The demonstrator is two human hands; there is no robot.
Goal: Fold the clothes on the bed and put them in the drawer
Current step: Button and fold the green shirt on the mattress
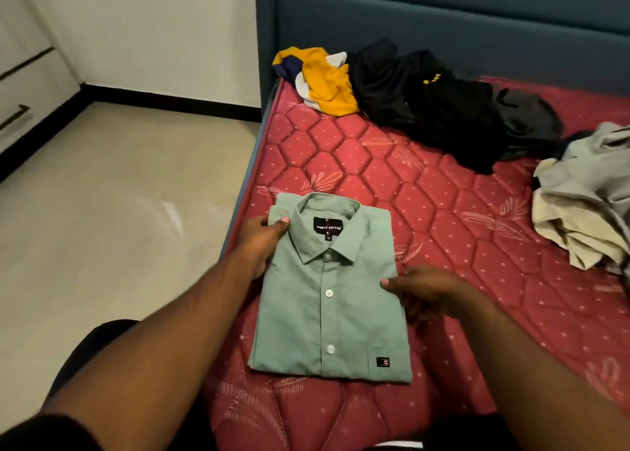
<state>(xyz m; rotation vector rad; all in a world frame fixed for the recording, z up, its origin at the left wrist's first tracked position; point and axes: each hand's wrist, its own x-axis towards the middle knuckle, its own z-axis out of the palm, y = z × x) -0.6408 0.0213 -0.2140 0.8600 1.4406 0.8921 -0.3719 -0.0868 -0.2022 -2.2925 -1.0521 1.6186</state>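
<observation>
A folded green button shirt (327,314) lies collar up on the red quilted mattress (477,246), near its front left corner. My left hand (259,242) grips the shirt's left shoulder edge, thumb on top beside the collar. My right hand (422,290) pinches the shirt's right edge at mid height, thumb on top and fingers under the fabric. A white drawer unit (20,109) with dark handles stands at the far left.
Unfolded clothes lie along the headboard side: a yellow, white and navy garment (324,82), black garments (426,106), a dark grey one (525,119). A grey and beige pile (586,194) sits at the right. A teal headboard (443,17) backs the bed; beige floor (119,212) lies left.
</observation>
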